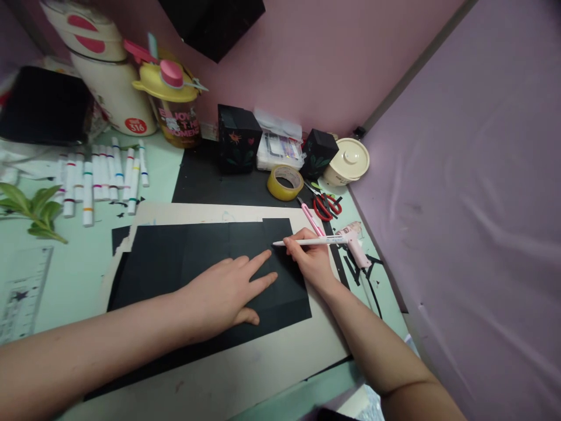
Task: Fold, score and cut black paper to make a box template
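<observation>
My left hand lies flat on a sheet of black card, fingers spread and pointing right. In my right hand is a slim white pen, pinched between thumb and fingers. Its tip is at the card, just above my left fingertips; whether it touches I cannot tell. Faint fold lines cross the card, and a tab juts up at its upper right. Beneath the card is a larger pale board. A pink craft knife lies just past my right hand.
Right of the board are a pink glue gun and red-handled scissors. Yellow tape, two black boxes and a lidded cream pot stand behind. Several markers, a leafy sprig and a ruler lie left.
</observation>
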Action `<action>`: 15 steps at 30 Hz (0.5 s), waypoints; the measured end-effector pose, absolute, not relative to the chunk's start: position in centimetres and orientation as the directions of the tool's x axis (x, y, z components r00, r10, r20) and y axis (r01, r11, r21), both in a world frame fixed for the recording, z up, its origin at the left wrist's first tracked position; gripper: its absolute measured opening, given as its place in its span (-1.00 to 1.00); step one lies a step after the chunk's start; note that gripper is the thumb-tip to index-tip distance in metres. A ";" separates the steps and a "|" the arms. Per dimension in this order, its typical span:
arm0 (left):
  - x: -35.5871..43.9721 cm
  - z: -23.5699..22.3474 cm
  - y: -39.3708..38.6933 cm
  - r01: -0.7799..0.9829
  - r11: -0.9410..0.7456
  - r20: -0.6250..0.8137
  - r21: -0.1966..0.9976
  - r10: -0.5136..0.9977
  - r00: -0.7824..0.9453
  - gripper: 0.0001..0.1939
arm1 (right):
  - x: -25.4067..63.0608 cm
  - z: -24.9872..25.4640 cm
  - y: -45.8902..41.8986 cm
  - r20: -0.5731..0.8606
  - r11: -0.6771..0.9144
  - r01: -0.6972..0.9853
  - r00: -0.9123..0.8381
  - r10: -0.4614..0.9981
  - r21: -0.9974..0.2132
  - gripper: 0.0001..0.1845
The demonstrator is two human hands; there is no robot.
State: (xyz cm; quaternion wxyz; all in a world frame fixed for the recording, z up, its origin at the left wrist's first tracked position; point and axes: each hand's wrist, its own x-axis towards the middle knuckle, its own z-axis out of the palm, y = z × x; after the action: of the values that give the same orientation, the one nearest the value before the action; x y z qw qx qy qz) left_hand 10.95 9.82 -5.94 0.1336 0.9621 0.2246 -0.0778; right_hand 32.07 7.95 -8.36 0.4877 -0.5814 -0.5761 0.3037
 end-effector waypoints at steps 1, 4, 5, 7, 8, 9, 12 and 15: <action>11.0 -5.9 9.8 0.451 -0.866 -0.211 0.215 0.409 0.888 -0.26 | 32.1 -8.4 8.0 0.209 0.140 0.374 0.151 0.966 -0.917 -0.72; 11.0 -5.8 9.8 0.452 -0.868 -0.224 0.207 0.408 0.885 -0.27 | 32.1 -8.4 8.0 0.215 0.143 0.378 0.155 0.964 -0.915 -0.72; 11.0 -5.7 9.7 0.456 -0.866 -0.232 0.207 0.409 0.882 -0.27 | 32.1 -8.4 8.0 0.215 0.143 0.380 0.156 0.964 -0.914 -0.72; 11.0 -5.6 9.7 0.459 -0.864 -0.241 0.210 0.409 0.880 -0.27 | 32.0 -8.4 8.0 0.210 0.138 0.378 0.158 0.965 -0.916 -0.72; 11.0 -5.5 9.8 0.457 -0.864 -0.245 0.210 0.406 0.880 -0.26 | 32.0 -8.4 8.0 0.205 0.133 0.373 0.159 0.966 -0.918 -0.73; 11.0 -5.5 9.8 0.456 -0.865 -0.250 0.208 0.404 0.880 -0.26 | 32.0 -8.3 8.0 0.198 0.128 0.368 0.158 0.967 -0.921 -0.73; 11.1 -5.4 9.8 0.452 -0.869 -0.269 0.201 0.395 0.878 -0.25 | 32.0 -8.2 7.9 0.198 0.124 0.365 0.172 0.965 -0.923 -0.73; 11.1 -5.5 9.9 0.448 -0.871 -0.262 0.201 0.393 0.882 -0.24 | 32.1 -8.1 7.9 0.238 0.142 0.339 0.260 0.936 -0.930 -0.83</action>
State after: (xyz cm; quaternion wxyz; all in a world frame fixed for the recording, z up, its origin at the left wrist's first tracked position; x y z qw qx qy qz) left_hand 11.12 9.88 -5.54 0.1290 0.9613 0.2185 -0.1069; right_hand 32.12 7.87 -8.09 0.5297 -0.5913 -0.5391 0.2814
